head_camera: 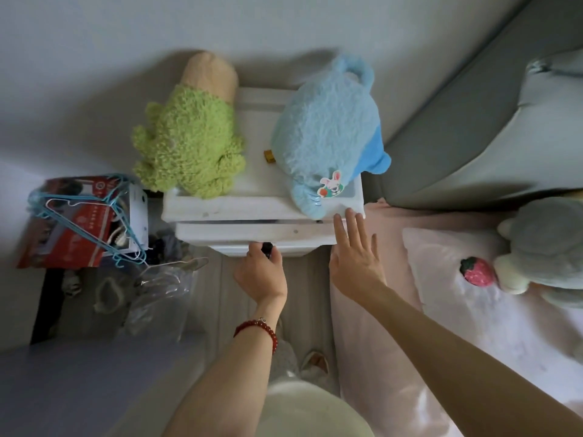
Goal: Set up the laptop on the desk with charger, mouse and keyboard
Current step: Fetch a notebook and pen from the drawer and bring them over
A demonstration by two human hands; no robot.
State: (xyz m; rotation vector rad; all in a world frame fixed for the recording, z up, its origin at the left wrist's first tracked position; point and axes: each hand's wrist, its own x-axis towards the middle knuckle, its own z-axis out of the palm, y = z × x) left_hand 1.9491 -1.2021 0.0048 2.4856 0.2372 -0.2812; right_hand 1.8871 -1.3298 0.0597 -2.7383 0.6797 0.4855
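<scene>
A white nightstand (220, 209) stands against the wall beside the bed. Its top drawer (239, 231) is slightly out. My left hand (262, 272) grips the dark knob (267, 247) on the drawer front. My right hand (356, 257) is spread flat with straight fingers, its fingertips at the nightstand's front right corner. No laptop, charger, mouse or keyboard shows in the head view.
A green plush toy (189, 143) and a blue plush toy (325, 137) lie on the nightstand's top. Left of it sit a red box (79, 234), blue wire hangers (120, 216) and clear plastic (157, 288) on the floor. The pink bed (441, 279) with a strawberry toy (476, 274) is on the right.
</scene>
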